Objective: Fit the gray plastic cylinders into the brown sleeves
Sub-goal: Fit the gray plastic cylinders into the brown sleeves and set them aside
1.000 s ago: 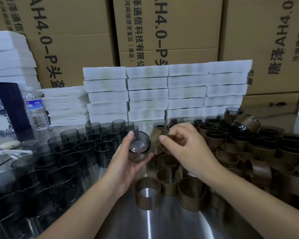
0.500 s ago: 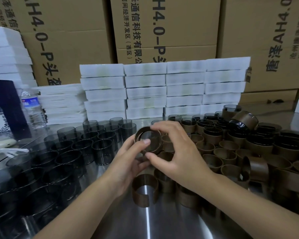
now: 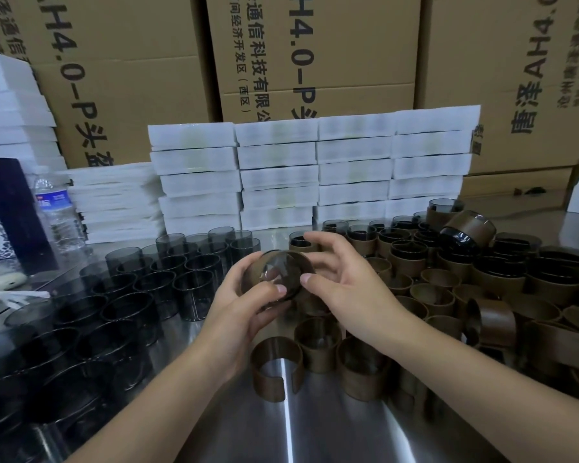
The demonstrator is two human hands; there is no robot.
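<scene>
Head view: left hand and right hand, fingers curled, grip one gray cylinder in one brown sleeve (tilted).

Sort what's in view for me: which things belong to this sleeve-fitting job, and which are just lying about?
Job: left hand and right hand gripping the held gray cylinder in its brown sleeve; bare gray cylinders; empty brown sleeves; finished sleeved cylinders.
Lying about: water bottle; stacked white trays; cardboard cartons.
</scene>
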